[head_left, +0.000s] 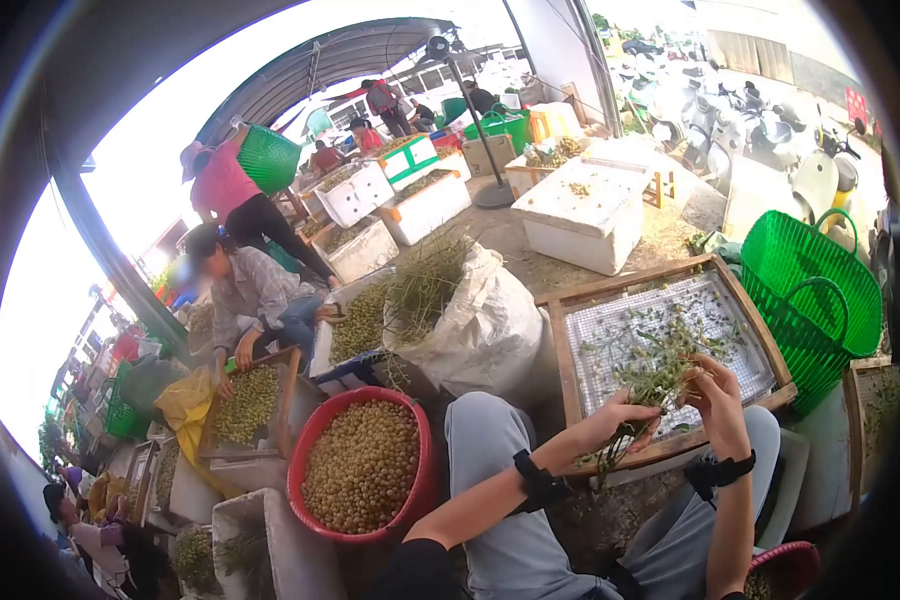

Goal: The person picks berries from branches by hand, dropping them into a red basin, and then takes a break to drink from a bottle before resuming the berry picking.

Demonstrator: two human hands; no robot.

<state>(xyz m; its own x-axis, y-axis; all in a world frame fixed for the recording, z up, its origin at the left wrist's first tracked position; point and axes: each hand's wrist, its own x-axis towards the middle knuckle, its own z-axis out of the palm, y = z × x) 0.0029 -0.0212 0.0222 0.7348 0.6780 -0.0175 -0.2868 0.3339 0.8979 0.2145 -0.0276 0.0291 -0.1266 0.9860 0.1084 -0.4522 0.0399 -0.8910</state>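
Green leafy sprigs (652, 384) held bunched in left hand (615, 418), pinched by right hand (715, 388), over wood-framed white mesh tray (568, 370) at twelve o'clock, presumably so droppings are caught. Red round tub (427, 470) of tan berries placed at ten, seemingly within reach. Movement bounded by tray's raised rim; open air above mesh. Bright-green plastic basket (858, 300) seen at two.

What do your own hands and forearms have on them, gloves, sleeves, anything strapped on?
No gloves: the left hand and right hand are bare. A black strap with a dark, chunky piece circles the left wrist, a similar dark band the right. A black sleeve ends near the left elbow.
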